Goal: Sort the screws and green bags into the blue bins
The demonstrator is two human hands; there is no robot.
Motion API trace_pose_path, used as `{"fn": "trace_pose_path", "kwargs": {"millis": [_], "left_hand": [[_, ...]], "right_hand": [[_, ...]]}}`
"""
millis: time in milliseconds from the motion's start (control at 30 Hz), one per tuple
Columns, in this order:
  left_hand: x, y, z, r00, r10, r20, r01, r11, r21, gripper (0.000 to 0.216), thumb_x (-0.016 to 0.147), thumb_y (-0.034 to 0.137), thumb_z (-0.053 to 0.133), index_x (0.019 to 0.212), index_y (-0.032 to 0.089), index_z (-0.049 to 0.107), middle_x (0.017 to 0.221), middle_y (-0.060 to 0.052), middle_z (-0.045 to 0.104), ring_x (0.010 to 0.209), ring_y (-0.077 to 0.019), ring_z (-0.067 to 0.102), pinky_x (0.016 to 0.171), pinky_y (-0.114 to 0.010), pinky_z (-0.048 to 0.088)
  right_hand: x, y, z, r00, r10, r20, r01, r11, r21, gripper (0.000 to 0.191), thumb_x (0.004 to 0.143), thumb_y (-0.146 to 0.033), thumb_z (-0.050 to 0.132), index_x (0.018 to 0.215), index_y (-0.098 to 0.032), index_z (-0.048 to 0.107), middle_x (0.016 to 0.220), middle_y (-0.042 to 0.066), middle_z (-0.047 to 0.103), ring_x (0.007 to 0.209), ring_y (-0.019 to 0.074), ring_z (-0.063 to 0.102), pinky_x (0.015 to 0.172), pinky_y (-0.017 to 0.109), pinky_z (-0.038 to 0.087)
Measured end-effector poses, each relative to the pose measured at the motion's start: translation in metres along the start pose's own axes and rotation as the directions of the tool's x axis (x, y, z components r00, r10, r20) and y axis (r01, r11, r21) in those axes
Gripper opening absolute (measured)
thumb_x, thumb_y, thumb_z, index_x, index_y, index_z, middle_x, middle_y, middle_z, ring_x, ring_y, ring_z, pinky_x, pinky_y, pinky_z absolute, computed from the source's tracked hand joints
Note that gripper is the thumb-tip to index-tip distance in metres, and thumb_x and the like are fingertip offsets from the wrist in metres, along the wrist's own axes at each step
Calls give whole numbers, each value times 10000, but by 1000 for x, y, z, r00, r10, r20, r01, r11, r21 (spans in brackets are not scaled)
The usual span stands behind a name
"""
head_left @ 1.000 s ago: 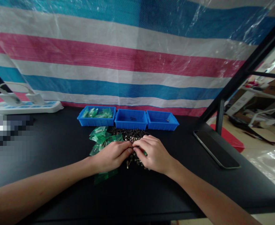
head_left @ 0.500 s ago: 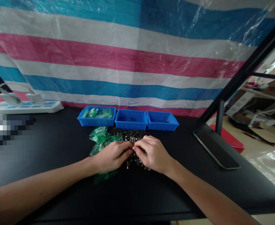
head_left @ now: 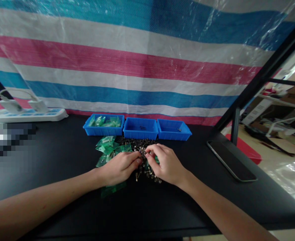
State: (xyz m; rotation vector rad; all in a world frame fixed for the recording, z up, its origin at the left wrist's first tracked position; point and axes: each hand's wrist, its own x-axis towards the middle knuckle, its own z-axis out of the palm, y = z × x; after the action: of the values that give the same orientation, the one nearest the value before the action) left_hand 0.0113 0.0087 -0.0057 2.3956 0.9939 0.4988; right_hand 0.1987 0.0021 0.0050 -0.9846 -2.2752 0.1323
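My left hand [head_left: 123, 165] is closed in a pinch over a pile of small screws [head_left: 147, 169]; whatever its fingertips hold is hidden. Close beside it, my right hand [head_left: 164, 164] has thumb and forefinger curled together above the same pile, on something too small to make out. Darker screws [head_left: 137, 142] lie behind the hands. Green plastic packets [head_left: 107, 147] are heaped left of the screws, and another green packet [head_left: 113, 189] lies partly under my left wrist.
Behind the pile stand three blue bins: a left bin [head_left: 104, 131] with green packets, a middle bin [head_left: 141, 134] with a few dark screws, a right bin [head_left: 174, 135] with a small piece. A phone [head_left: 231, 160] lies right; a power strip [head_left: 54, 115] sits back left.
My fingertips have moved slightly apart, the right hand shifting a little up and to the right. The bins and packets stay as they were.
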Motion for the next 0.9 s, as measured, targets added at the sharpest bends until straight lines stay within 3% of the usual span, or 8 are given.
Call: {"fn": "trace_pose_path", "kwargs": {"millis": [133,367,900], "left_hand": [[0,1,0,1000,-4,11,4,1000,10,250,918,286,269,772,186,447,666,14,491,570,-117,449,554,-234,325],[1,0,1,1000,4,11,-4,1000,14,250,918,280,268,832,172,477,710,-5,518,600,-123,467,570,-237,340],[1,-1,0,999,31,36,-34,995,90,262,915,271,272,801,174,486,723,-16,536,623,-133,488,592,-243,356]], "right_hand": [[-2,0,3,1000,-13,-2,13,998,67,159,837,-142,430,982,-174,486,851,55,627,778,161,596,714,289,472],[-3,0,6,993,-115,0,115,989,89,172,835,-95,416,972,-175,481,887,67,626,819,165,588,735,296,476],[-1,-2,4,985,-171,20,170,984,56,135,808,-50,399,812,-163,472,735,45,557,688,152,510,645,274,424]]}}
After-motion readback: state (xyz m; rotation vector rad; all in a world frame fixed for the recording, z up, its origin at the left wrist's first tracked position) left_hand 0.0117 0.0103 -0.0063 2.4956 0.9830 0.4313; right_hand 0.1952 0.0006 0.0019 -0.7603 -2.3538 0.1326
